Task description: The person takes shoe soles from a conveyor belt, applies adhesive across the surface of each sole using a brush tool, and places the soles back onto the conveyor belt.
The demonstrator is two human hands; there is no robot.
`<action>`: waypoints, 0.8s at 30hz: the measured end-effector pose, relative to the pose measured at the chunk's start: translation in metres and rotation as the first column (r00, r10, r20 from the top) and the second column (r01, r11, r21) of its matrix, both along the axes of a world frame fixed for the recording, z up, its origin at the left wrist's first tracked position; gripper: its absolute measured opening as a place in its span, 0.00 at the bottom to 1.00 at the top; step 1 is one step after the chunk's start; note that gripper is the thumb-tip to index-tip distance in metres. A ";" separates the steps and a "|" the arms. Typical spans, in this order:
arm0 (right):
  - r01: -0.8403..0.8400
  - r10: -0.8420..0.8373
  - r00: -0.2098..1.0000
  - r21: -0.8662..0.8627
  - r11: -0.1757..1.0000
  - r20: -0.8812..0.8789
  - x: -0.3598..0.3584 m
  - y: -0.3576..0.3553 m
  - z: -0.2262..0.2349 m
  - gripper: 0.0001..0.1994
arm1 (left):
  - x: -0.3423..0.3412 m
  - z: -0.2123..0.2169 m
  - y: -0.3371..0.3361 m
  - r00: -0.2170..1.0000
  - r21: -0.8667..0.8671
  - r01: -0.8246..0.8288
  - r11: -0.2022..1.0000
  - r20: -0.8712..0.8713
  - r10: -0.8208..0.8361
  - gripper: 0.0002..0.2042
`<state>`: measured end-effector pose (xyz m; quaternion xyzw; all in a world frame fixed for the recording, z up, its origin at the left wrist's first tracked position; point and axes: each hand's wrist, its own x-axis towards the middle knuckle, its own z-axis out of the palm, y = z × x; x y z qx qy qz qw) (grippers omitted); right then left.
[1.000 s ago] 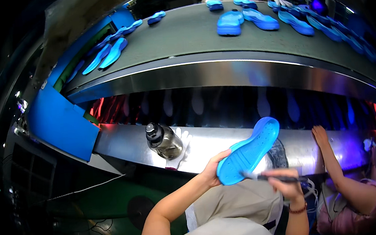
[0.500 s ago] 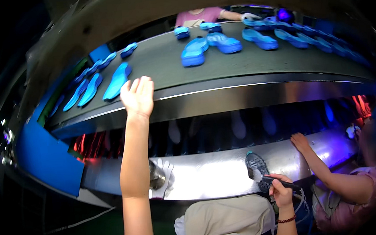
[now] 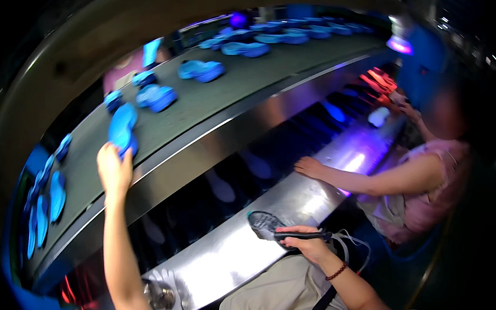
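The left hand (image 3: pixel 113 169) reaches up and forward to the grey conveyor belt (image 3: pixel 208 99), its fingers curled around the near end of a blue shoe sole (image 3: pixel 122 127) that lies flat on the belt near its front edge. The right hand (image 3: pixel 304 245) sits low, close to the person's lap, fingers wrapped tight around the black handle of a round-headed brush (image 3: pixel 266 224); the brush head rests on or just above the shiny metal surface (image 3: pixel 233 256) below the belt, which of the two cannot be told. Pale cords (image 3: pixel 350 243) trail from beside that hand. More blue soles (image 3: pixel 199 70) lie scattered along the belt, some in pairs, and a row of them (image 3: pixel 43 205) sits at the far left. A metal container (image 3: pixel 160 295) stands on the surface near the left forearm. To the right, another person in a pink top (image 3: pixel 429 198) rests a hand (image 3: pixel 309 166) flat on the same surface.
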<state>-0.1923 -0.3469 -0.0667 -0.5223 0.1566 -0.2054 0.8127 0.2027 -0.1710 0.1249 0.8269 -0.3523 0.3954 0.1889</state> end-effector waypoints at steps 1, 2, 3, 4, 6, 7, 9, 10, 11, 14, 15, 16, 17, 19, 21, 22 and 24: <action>0.001 -0.002 1.000 -0.019 1.000 -0.014 -0.001 -0.003 -0.001 0.14 | -0.014 0.001 0.009 0.996 -0.038 0.073 0.997 0.054 -0.071 0.12; -0.005 0.005 1.000 0.002 1.000 -0.018 -0.001 -0.006 -0.004 0.13 | -0.028 0.000 0.019 0.990 -0.147 0.141 0.979 0.044 -0.136 0.12; 0.012 -0.012 1.000 0.006 1.000 -0.010 -0.003 -0.008 -0.004 0.13 | -0.039 -0.005 0.031 0.981 -0.256 0.194 0.947 0.042 -0.190 0.11; 0.025 -0.025 0.999 0.027 0.999 -0.022 -0.003 -0.007 -0.006 0.13 | -0.051 -0.014 0.044 0.958 -0.506 0.247 0.827 -0.001 -0.287 0.10; 0.039 -0.037 0.999 0.065 0.997 -0.038 0.002 -0.005 -0.006 0.12 | -0.075 -0.037 0.066 0.857 -0.885 0.228 0.407 -0.016 -0.516 0.10; 0.043 -0.041 0.999 0.062 0.997 -0.032 0.005 -0.004 -0.012 0.12 | -0.090 -0.044 0.077 0.790 -0.976 0.160 0.144 0.039 -0.612 0.11; 0.093 -0.093 0.995 0.033 0.995 -0.022 0.001 -0.008 -0.015 0.13 | -0.115 -0.058 0.065 0.672 -0.989 -0.095 0.111 -0.146 -0.726 0.15; 0.122 -0.118 0.992 0.079 0.989 -0.050 -0.004 -0.009 -0.006 0.13 | -0.124 -0.064 0.066 0.394 -0.962 -0.244 0.119 -0.211 -0.894 0.16; 0.132 -0.136 0.990 0.101 0.986 0.035 -0.008 -0.010 -0.002 0.13 | -0.132 -0.068 0.071 0.077 -0.912 -0.375 0.163 -0.206 -0.976 0.18; 0.165 -0.172 0.984 0.120 0.979 0.052 -0.012 -0.009 -0.009 0.12 | -0.155 -0.149 0.112 0.017 -0.960 -0.268 0.085 -0.093 -0.995 0.29; 0.173 -0.179 0.983 0.139 0.975 0.031 -0.013 -0.006 -0.009 0.12 | -0.172 -0.171 0.112 -0.046 -0.959 -0.270 -0.086 0.103 -0.994 0.32; 0.154 -0.158 0.987 0.138 0.978 0.021 -0.013 -0.002 -0.003 0.12 | -0.195 -0.173 0.108 -0.260 -0.933 -0.349 -0.089 0.187 -0.947 0.35; 0.135 -0.137 0.991 0.134 0.982 0.009 -0.011 0.001 0.002 0.12 | -0.217 -0.173 0.106 -0.451 -0.901 -0.427 -0.073 0.282 -0.847 0.39; 0.093 -0.101 0.994 0.171 0.981 0.038 -0.009 0.001 0.005 0.12 | -0.231 -0.214 0.107 -0.634 -0.928 -0.300 0.219 0.023 -0.773 0.47; 0.014 -0.029 0.996 0.169 0.985 0.085 -0.002 0.005 0.012 0.12 | -0.250 -0.217 0.085 -0.599 -0.782 -0.289 0.552 -0.302 -0.742 0.52; -0.018 -0.002 0.993 0.173 0.985 0.114 0.003 0.009 0.018 0.12 | -0.258 -0.218 0.074 -0.594 -0.703 -0.292 0.648 -0.398 -0.699 0.53; -0.081 0.064 0.991 0.150 0.985 0.117 0.015 0.021 0.024 0.12 | -0.268 -0.215 0.061 -0.584 -0.744 -0.565 0.356 0.056 -0.810 0.52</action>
